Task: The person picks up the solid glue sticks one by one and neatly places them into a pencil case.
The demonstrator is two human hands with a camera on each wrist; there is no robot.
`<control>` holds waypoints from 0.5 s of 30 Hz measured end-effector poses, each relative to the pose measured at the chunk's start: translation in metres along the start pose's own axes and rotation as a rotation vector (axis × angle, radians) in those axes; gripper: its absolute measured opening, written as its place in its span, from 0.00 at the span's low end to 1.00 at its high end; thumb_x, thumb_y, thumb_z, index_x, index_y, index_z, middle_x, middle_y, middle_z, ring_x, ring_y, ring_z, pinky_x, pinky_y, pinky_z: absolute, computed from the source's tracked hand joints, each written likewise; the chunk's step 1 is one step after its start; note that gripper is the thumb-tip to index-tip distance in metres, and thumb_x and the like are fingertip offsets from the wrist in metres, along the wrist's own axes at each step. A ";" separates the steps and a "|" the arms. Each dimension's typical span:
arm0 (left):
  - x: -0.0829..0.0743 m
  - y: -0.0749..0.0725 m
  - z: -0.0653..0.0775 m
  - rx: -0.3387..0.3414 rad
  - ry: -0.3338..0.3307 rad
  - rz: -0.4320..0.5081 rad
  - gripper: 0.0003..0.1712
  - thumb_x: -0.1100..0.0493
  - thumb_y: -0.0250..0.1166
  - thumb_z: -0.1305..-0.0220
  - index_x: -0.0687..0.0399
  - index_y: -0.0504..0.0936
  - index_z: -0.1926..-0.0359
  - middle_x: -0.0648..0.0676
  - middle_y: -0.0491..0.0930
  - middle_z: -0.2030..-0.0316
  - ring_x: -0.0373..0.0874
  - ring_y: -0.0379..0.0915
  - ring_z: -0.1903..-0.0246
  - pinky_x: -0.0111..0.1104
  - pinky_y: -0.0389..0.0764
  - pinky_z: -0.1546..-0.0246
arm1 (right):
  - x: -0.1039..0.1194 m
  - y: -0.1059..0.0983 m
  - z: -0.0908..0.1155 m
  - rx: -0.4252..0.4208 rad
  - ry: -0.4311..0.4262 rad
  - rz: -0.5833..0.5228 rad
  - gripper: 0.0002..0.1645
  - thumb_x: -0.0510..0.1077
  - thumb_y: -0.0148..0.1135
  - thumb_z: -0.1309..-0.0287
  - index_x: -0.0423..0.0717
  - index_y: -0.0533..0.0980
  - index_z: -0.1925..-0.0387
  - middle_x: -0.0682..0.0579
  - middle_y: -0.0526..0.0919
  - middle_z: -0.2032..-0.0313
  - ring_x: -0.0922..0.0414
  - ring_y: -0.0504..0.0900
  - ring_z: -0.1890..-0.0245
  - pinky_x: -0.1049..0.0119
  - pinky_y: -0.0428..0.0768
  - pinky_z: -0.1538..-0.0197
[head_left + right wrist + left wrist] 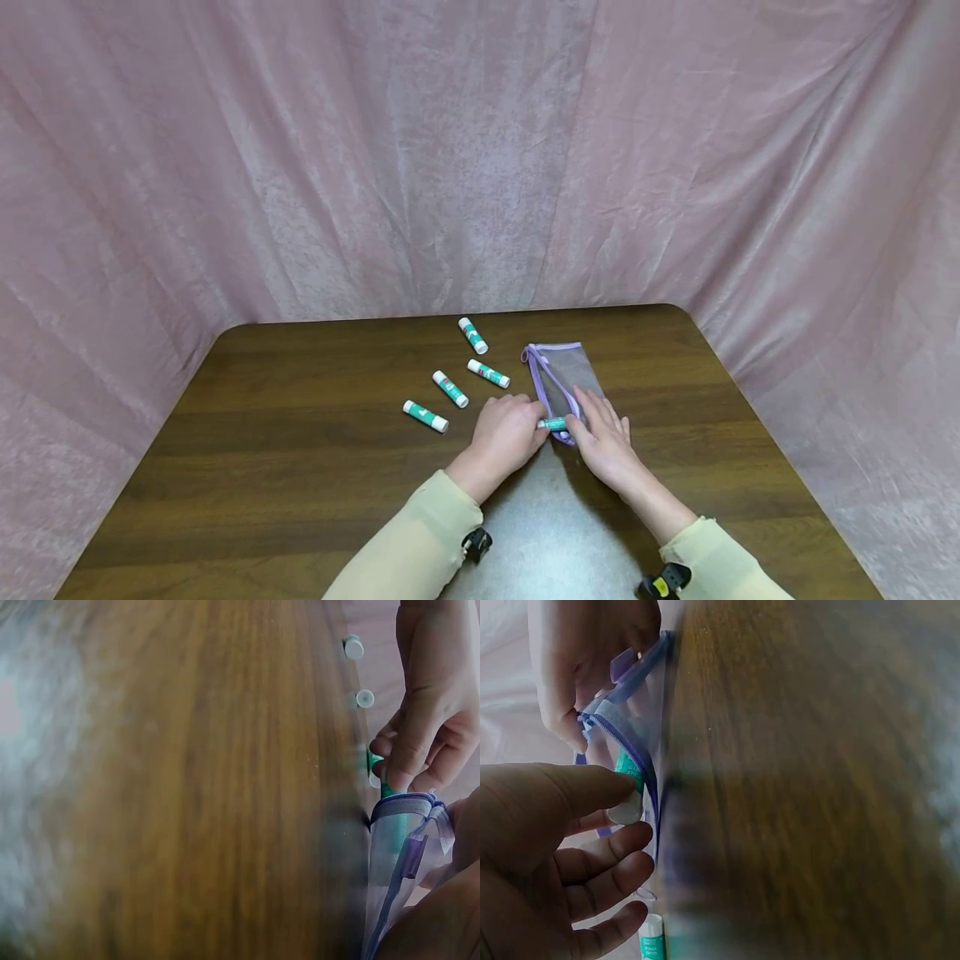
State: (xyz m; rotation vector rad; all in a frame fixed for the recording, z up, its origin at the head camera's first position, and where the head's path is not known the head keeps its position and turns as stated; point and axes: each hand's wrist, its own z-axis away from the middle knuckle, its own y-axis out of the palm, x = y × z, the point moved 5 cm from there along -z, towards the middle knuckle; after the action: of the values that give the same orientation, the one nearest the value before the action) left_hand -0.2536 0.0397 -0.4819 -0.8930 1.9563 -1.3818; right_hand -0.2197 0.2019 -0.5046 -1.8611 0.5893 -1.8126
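My left hand point(508, 429) pinches a green glue stick point(631, 766) with white ends between thumb and forefinger. Its other fingers are loosely bent. The far part of the stick sits inside the mouth of a mesh zip pouch point(564, 367) with purple edging, and its green body shows through the mesh in the right wrist view. My right hand point(606, 442) lies over the near right part of the pouch, its thumb and a finger holding the unzipped edge. In the left wrist view a purple zipper tab point(622, 665) stands beside that hand.
Several more glue sticks lie loose on the brown wooden table point(300, 475): one glue stick point(425, 416) at the left, another glue stick point(473, 335) near the back edge, others between. A pink curtain point(420, 167) hangs behind the table and along both sides.
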 end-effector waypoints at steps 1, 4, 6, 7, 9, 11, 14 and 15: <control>-0.001 0.000 0.000 -0.003 -0.002 0.001 0.07 0.48 0.79 0.32 0.44 0.91 0.63 0.48 0.86 0.68 0.48 0.84 0.66 0.41 0.80 0.66 | 0.000 0.000 0.000 0.004 0.006 0.006 0.39 0.53 0.48 0.16 0.41 0.59 0.14 0.26 0.52 0.17 0.24 0.42 0.16 0.23 0.28 0.23; -0.002 0.001 -0.002 -0.012 -0.009 0.006 0.08 0.49 0.79 0.33 0.45 0.91 0.64 0.48 0.86 0.69 0.48 0.85 0.67 0.42 0.80 0.66 | -0.002 0.001 -0.001 0.004 0.017 0.009 0.38 0.53 0.49 0.16 0.41 0.60 0.14 0.27 0.52 0.17 0.25 0.41 0.16 0.24 0.27 0.22; -0.003 0.002 -0.002 -0.016 -0.014 0.010 0.08 0.49 0.79 0.34 0.45 0.91 0.64 0.48 0.86 0.70 0.48 0.85 0.67 0.42 0.81 0.66 | -0.007 0.003 -0.003 -0.008 0.006 0.008 0.39 0.54 0.50 0.16 0.42 0.60 0.15 0.26 0.53 0.17 0.24 0.43 0.16 0.23 0.28 0.23; -0.003 0.002 -0.002 -0.016 -0.017 0.012 0.07 0.49 0.79 0.34 0.45 0.91 0.64 0.49 0.86 0.70 0.48 0.85 0.67 0.42 0.81 0.66 | -0.009 0.004 -0.004 -0.011 -0.002 0.001 0.39 0.54 0.50 0.16 0.42 0.61 0.15 0.25 0.53 0.17 0.23 0.43 0.17 0.23 0.28 0.23; -0.003 0.003 -0.003 -0.016 -0.023 0.018 0.07 0.50 0.79 0.35 0.45 0.92 0.63 0.49 0.86 0.70 0.48 0.85 0.67 0.43 0.81 0.67 | -0.016 0.006 -0.007 -0.016 -0.017 -0.003 0.40 0.57 0.50 0.16 0.43 0.61 0.15 0.25 0.53 0.17 0.23 0.42 0.17 0.22 0.27 0.24; -0.003 0.003 -0.003 -0.014 -0.027 0.021 0.07 0.50 0.79 0.35 0.44 0.91 0.63 0.49 0.86 0.70 0.48 0.85 0.67 0.43 0.81 0.67 | -0.023 0.009 -0.010 -0.018 -0.020 0.001 0.41 0.59 0.50 0.17 0.45 0.60 0.14 0.27 0.53 0.17 0.24 0.42 0.17 0.23 0.26 0.23; -0.003 0.005 -0.003 -0.011 -0.032 0.026 0.06 0.50 0.79 0.35 0.44 0.91 0.63 0.49 0.87 0.70 0.48 0.85 0.68 0.43 0.80 0.68 | -0.029 0.011 -0.013 0.007 0.005 0.002 0.43 0.63 0.48 0.17 0.45 0.58 0.13 0.30 0.51 0.15 0.28 0.39 0.15 0.26 0.24 0.22; -0.003 0.005 -0.003 -0.009 -0.033 0.027 0.06 0.50 0.79 0.35 0.44 0.91 0.63 0.49 0.87 0.71 0.48 0.85 0.68 0.43 0.80 0.69 | -0.031 0.011 -0.014 0.008 0.012 0.004 0.45 0.64 0.47 0.17 0.45 0.58 0.13 0.30 0.51 0.15 0.28 0.39 0.14 0.26 0.24 0.22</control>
State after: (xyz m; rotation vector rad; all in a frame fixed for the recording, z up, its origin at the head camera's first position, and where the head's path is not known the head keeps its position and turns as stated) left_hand -0.2552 0.0454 -0.4855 -0.8841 1.9447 -1.3359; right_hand -0.2341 0.2111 -0.5359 -1.8439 0.5880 -1.8223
